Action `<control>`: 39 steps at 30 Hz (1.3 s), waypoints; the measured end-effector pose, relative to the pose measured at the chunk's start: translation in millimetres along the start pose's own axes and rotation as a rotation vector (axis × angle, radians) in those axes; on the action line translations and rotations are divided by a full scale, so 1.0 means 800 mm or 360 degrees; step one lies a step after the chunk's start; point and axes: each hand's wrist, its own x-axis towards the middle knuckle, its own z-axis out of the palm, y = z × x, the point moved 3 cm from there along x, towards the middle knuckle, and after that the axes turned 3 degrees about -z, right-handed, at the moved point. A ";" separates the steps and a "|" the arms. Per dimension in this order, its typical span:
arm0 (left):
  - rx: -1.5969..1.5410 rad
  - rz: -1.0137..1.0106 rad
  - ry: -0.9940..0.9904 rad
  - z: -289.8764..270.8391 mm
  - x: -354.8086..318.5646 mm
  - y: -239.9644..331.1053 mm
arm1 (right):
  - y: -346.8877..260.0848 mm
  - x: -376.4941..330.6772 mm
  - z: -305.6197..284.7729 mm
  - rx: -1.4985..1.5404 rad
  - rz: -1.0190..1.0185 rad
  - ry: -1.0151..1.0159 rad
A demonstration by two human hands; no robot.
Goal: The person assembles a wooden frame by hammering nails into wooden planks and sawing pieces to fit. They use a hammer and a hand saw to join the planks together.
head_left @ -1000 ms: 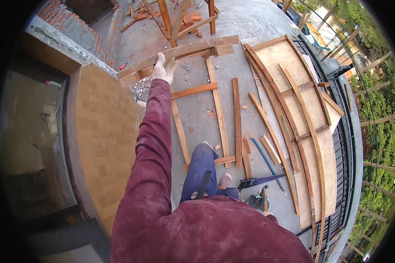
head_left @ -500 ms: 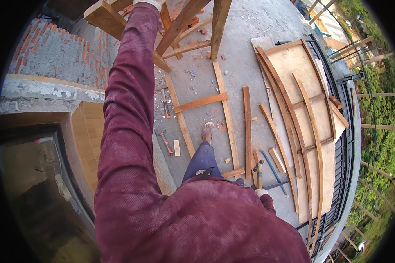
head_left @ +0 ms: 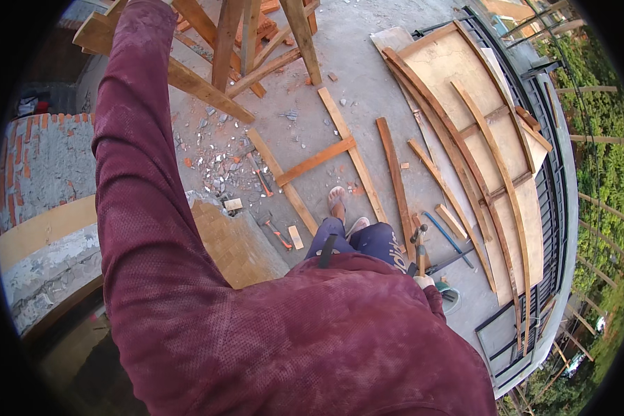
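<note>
My right hand (head_left: pixel 423 281), in a pale glove, closes around the handle of a hammer (head_left: pixel 421 258) by my right thigh, its head upward. My left arm (head_left: pixel 142 104) is stretched far forward, beside a wooden trestle (head_left: pixel 225 52). The left hand itself is cut off at the upper edge, so its fingers do not show. An H-shaped timber frame (head_left: pixel 317 161) lies on the concrete in front of my feet. Two more hammers, one farther (head_left: pixel 259 175) and one nearer (head_left: pixel 279 236), lie to its left by a small wood block (head_left: pixel 296 237).
A large curved panel with ribs (head_left: pixel 506 163) leans along a black railing (head_left: pixel 551 208) at right. Loose timbers (head_left: pixel 393 170) and a blue bar (head_left: pixel 448 239) lie between. A green bucket (head_left: pixel 449 297) stands near my right hand. Rubble (head_left: pixel 218 156) and a brick wall (head_left: pixel 48 163) are left.
My view has shifted and turned; my left arm now lies farther left in it. Both feet show now, and the bucket has come into view. The right hand still holds the hammer.
</note>
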 end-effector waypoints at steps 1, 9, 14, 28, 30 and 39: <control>0.0025 0.0156 0.0008 -0.042 -0.011 0.041 | 0.004 0.012 0.006 -0.0270 -0.0175 -0.0088; -0.0174 0.0179 -0.0007 -0.045 -0.041 0.106 | 0.146 0.138 0.036 -0.0703 -0.0354 -0.0008; -0.0237 0.0132 -0.0022 -0.056 -0.032 0.094 | 0.109 0.105 0.036 -0.0660 -0.0300 0.0005; 0.0360 -0.0080 -0.0297 -0.171 -0.156 -0.141 | 0.102 0.052 -0.009 -0.0672 -0.0306 0.0071; 0.0356 -0.0364 0.0013 -0.265 -0.202 -0.226 | 0.068 0.034 -0.026 -0.0849 -0.0273 0.0034; 0.2748 -0.1046 -0.0504 -0.548 -0.578 -0.587 | 0.160 0.108 -0.084 -0.0987 -0.0262 0.0056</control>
